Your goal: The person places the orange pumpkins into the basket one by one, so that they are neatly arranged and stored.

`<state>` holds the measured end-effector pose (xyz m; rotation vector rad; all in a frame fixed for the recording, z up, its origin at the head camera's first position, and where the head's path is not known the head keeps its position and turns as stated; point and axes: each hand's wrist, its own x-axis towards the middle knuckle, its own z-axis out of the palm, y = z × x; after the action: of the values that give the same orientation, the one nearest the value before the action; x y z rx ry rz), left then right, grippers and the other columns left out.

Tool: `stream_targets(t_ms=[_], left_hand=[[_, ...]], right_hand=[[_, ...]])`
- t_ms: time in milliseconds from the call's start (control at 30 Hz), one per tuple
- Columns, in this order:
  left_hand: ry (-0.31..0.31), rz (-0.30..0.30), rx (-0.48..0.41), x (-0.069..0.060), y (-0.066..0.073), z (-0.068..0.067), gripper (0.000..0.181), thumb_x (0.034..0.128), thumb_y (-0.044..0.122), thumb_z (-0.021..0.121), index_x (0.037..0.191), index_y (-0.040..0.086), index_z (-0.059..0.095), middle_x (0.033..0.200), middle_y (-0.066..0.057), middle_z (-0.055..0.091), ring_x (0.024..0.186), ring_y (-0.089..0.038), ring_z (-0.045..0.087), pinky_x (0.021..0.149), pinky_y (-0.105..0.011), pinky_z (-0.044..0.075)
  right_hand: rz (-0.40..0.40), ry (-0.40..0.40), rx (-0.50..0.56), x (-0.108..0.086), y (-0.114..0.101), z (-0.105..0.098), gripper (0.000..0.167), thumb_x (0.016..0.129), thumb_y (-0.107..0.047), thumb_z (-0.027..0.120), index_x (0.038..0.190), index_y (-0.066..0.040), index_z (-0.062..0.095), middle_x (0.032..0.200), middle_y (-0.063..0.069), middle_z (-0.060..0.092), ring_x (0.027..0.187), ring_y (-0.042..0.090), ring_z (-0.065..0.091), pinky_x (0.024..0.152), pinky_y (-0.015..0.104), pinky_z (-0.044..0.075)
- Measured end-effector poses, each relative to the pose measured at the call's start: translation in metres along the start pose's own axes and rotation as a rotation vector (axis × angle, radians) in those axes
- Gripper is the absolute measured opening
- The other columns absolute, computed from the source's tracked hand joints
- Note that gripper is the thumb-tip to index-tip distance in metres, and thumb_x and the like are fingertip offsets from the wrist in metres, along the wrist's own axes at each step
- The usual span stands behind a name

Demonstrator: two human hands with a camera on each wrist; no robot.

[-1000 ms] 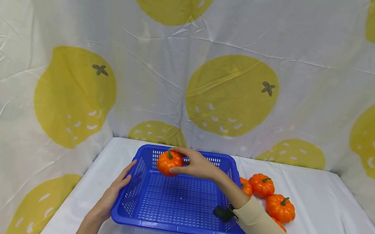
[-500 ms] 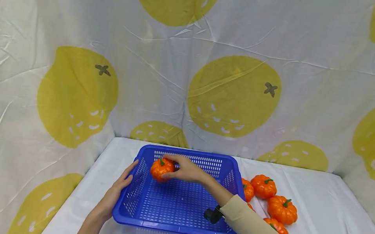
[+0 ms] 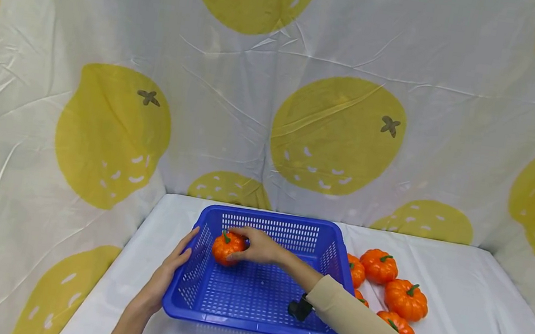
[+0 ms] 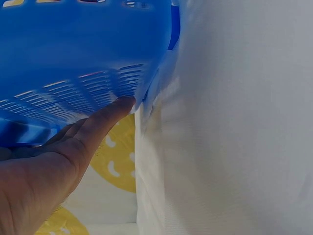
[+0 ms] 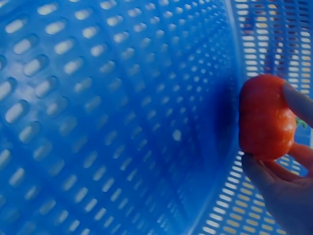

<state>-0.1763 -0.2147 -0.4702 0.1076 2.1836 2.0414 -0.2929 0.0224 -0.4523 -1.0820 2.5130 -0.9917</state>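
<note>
In the head view my right hand (image 3: 259, 246) holds a small orange pumpkin (image 3: 226, 249) with a green stem, inside the blue plastic basket (image 3: 254, 326) near its back left corner. The right wrist view has thumb and fingers round the pumpkin (image 5: 266, 117), low beside the perforated wall; whether it touches the bottom I cannot tell. My left hand (image 3: 163, 277) rests against the outside of the basket's left wall, fingers fairly straight. From the left wrist, a digit of the left hand (image 4: 68, 152) lies along the slotted wall of the basket (image 4: 88, 44).
Several more orange pumpkins (image 3: 405, 300) lie on the white cloth (image 3: 467, 306) right of the basket, some partly hidden by its rim and my right sleeve (image 3: 367, 332). A lemon-printed curtain (image 3: 232, 128) hangs behind and at the sides.
My right hand has lowered the pumpkin into the basket, shifting slightly left and toward me. The left hand stays at the basket's left wall.
</note>
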Motion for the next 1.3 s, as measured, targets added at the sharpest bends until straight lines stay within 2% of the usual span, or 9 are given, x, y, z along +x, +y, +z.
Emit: stream_targets(t_ms=[233,600,833,1167,1300], left_hand=[[0.003,-0.001,0.004,0.0002,0.0000,0.0005,0.055,0.1108,0.041,0.031,0.165,0.039,0.021,0.177,-0.008,0.003,0.161,-0.045,0.002,0.122,-0.076,-0.003],[0.008,-0.014,0.016,-0.0009,0.0006,0.0004,0.055,0.1104,0.042,0.031,0.165,0.040,0.020,0.177,-0.008,0.003,0.160,-0.047,0.003,0.121,-0.078,-0.001],[0.008,-0.016,0.021,-0.0012,0.0004,0.0008,0.055,0.1105,0.042,0.030,0.165,0.040,0.020,0.177,-0.008,0.003,0.160,-0.047,0.003,0.120,-0.078,-0.001],[0.014,-0.011,0.011,0.0004,-0.0008,-0.0004,0.055,0.1107,0.042,0.031,0.165,0.040,0.020,0.177,-0.006,0.003,0.161,-0.046,0.001,0.121,-0.078,-0.003],[0.008,-0.013,0.013,0.0005,-0.0017,-0.0005,0.056,0.1107,0.042,0.031,0.165,0.039,0.020,0.177,-0.007,0.003,0.160,-0.047,0.002,0.121,-0.078,-0.002]], right_hand=[[0.038,-0.012,-0.004,-0.0022,0.0024,0.0039,0.069,0.088,-0.024,0.083,0.148,-0.006,0.056,0.142,0.021,0.062,0.130,0.036,0.059,0.109,0.048,0.052],[0.020,-0.009,0.036,0.0021,0.0097,0.0088,0.071,0.091,-0.022,0.080,0.152,-0.004,0.050,0.140,0.020,0.065,0.120,0.034,0.068,0.105,0.045,0.055],[0.063,-0.031,0.103,-0.0016,0.0094,0.0066,0.075,0.092,-0.023,0.079,0.156,-0.007,0.045,0.146,0.018,0.061,0.128,0.034,0.064,0.110,0.047,0.051],[0.046,-0.031,0.092,-0.0015,0.0087,0.0062,0.071,0.094,-0.021,0.077,0.155,-0.005,0.046,0.143,0.018,0.063,0.125,0.035,0.065,0.107,0.045,0.054],[0.052,-0.065,0.091,-0.0016,0.0082,0.0025,0.073,0.095,-0.023,0.076,0.157,-0.005,0.042,0.143,0.019,0.062,0.127,0.035,0.064,0.108,0.045,0.053]])
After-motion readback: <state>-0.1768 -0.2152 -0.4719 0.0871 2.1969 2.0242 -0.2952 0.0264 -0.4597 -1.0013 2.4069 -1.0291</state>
